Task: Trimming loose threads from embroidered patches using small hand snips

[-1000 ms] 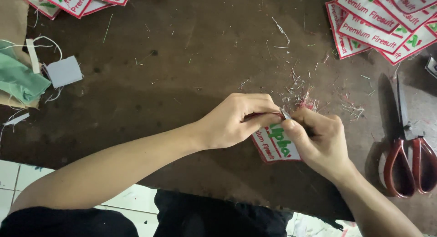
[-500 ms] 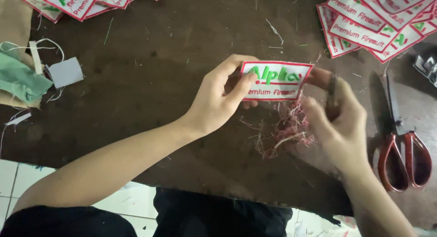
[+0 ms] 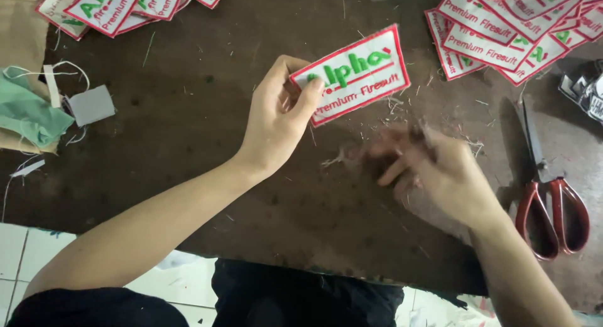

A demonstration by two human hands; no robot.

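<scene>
Left hand point(image 3: 276, 123) pinching a white embroidered patch point(image 3: 352, 76) with red border, thumb on its front at the left end, lifted just above the dark brown table point(image 3: 188, 113). Right hand point(image 3: 440, 173) blurred, at 4 o'clock from the patch, fingers loosely spread over thread scraps point(image 3: 342, 156); grip impossible to tell. Red-handled scissors point(image 3: 549, 195) at 3 o'clock from the right hand. Patch stacks at 1 o'clock point(image 3: 502, 32) and 11 o'clock point(image 3: 119, 7).

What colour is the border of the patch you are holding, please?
Red, around the white embroidered patch in the left hand; head view.
</scene>
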